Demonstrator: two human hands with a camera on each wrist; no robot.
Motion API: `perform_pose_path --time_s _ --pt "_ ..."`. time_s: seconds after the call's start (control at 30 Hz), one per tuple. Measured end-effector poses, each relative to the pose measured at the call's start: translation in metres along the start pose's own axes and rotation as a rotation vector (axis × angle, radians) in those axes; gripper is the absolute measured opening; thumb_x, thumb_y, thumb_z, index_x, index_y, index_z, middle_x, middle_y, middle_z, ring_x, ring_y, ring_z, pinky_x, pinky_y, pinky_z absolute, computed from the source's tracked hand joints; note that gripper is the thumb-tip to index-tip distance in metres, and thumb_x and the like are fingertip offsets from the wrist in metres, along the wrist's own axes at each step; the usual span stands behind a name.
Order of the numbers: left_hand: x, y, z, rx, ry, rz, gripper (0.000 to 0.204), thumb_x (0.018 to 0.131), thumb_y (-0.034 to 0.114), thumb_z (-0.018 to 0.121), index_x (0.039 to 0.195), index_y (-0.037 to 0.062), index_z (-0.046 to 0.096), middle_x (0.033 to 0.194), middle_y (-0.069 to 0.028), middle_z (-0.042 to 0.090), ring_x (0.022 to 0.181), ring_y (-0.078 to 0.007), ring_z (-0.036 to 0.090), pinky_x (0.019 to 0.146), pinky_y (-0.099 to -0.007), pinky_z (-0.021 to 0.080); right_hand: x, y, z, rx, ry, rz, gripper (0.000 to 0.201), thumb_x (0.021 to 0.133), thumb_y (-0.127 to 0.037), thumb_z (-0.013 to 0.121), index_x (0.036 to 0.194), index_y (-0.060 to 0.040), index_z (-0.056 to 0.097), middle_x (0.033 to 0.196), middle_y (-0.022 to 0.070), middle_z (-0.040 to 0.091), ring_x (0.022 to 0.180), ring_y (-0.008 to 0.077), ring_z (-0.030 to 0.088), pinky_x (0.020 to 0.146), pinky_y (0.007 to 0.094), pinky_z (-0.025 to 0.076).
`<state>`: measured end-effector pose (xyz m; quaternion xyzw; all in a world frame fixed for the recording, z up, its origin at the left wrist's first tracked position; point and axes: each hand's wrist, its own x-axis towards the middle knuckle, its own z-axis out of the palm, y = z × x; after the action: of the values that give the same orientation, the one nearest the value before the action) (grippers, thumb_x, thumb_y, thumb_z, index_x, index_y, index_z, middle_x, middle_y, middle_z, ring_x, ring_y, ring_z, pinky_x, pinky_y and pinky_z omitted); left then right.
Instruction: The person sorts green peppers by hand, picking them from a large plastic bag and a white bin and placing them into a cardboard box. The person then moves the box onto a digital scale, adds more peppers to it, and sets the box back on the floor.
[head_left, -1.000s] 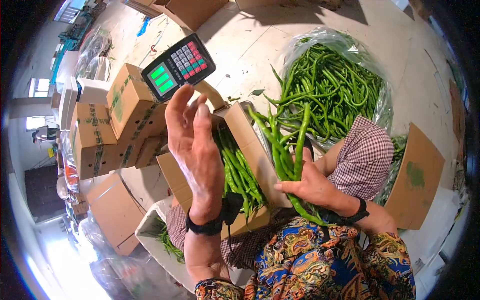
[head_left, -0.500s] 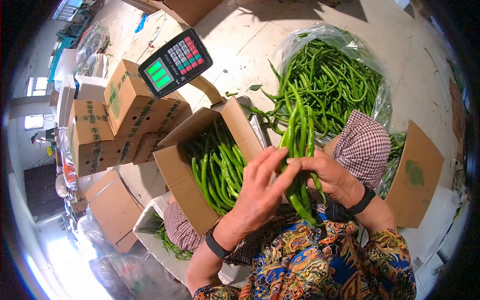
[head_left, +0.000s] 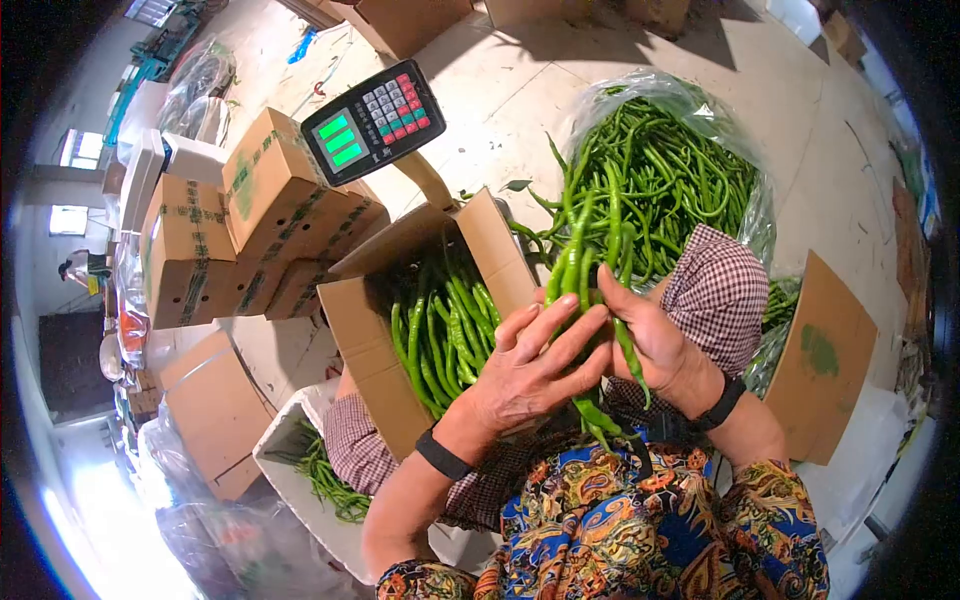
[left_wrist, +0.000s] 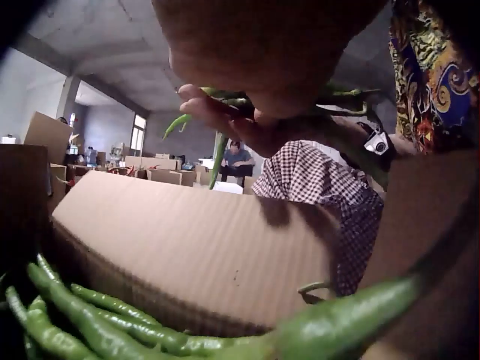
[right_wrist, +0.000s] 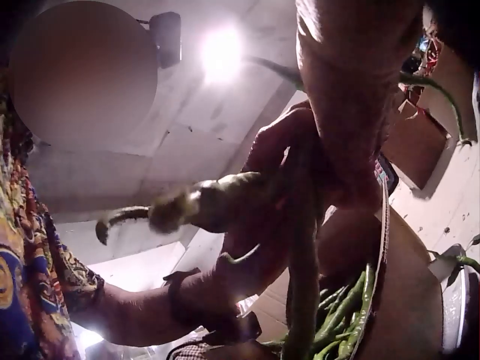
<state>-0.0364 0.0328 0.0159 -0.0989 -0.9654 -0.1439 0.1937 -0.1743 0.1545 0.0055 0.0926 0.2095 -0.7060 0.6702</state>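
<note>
A small bunch of long green chili peppers lies between both hands over the person's lap. My left hand curls its fingers over the near side of the bunch. My right hand holds it from the other side, thumb along the peppers; its fingers are mostly hidden behind them. Stems and pepper ends hang below the hands. Beside the left hand, an open cardboard box holds many more green chili peppers, laid lengthwise. In the right wrist view the bunch shows dark and blurred.
Behind the right hand stands a clear plastic bag heaped with loose peppers. A scale display rises past the box. Taped cartons are stacked at left, and a white foam box with some peppers sits lower left.
My left hand, earlier raised and empty above the cardboard box, has come down and right onto the bunch. The right hand has kept hold of the peppers; its thumb now points up.
</note>
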Motion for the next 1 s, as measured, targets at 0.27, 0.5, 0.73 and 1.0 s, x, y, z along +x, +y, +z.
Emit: perform_pose_path --time_s 0.27,0.5,0.73,1.0 --pt "0.004 -0.014 -0.030 -0.508 0.360 -0.325 0.028 0.078 0.001 0.065 0.106 0.0012 0.060 0.106 -0.0155 0.063 0.103 -0.0294 0.062 0.087 -0.0411 0.048 -0.001 0.018 0.021 -0.047 -0.153 0.154 0.037 0.099 -0.032 0.049 0.122 -0.0029 0.051 0.110 0.0119 0.062 0.106 0.0216 0.061 0.089 0.0399 0.053" --pt "-0.024 -0.050 -0.081 -1.450 1.089 -0.950 0.024 0.094 0.019 0.060 0.108 0.0009 0.053 0.095 -0.0111 0.063 0.094 -0.0243 0.064 0.090 -0.0429 0.054 -0.027 -0.013 0.042 -0.834 0.075 0.121 0.023 0.095 -0.021 0.058 0.109 -0.0023 0.056 0.070 0.0013 0.060 0.045 0.0022 0.039 0.040 0.0178 0.029" --pt "-0.069 -0.047 -0.059 -1.686 1.021 -1.204 0.024 0.093 0.020 0.062 0.107 0.0014 0.056 0.096 -0.0106 0.063 0.094 -0.0260 0.065 0.090 -0.0440 0.054 -0.015 -0.001 0.045 -1.061 0.112 -0.004 0.024 0.095 -0.023 0.056 0.109 -0.0041 0.055 0.079 -0.0005 0.061 0.048 0.0016 0.039 0.040 0.0178 0.029" --pt "-0.074 -0.032 -0.033 -1.802 0.818 -1.246 0.028 0.093 0.022 0.062 0.109 -0.0003 0.056 0.099 -0.0114 0.063 0.091 -0.0235 0.065 0.084 -0.0402 0.056 0.027 0.026 0.042 -1.178 -0.093 0.179 0.040 0.095 -0.031 0.056 0.123 -0.0025 0.059 0.108 0.0050 0.065 0.098 0.0132 0.058 0.085 0.0295 0.046"
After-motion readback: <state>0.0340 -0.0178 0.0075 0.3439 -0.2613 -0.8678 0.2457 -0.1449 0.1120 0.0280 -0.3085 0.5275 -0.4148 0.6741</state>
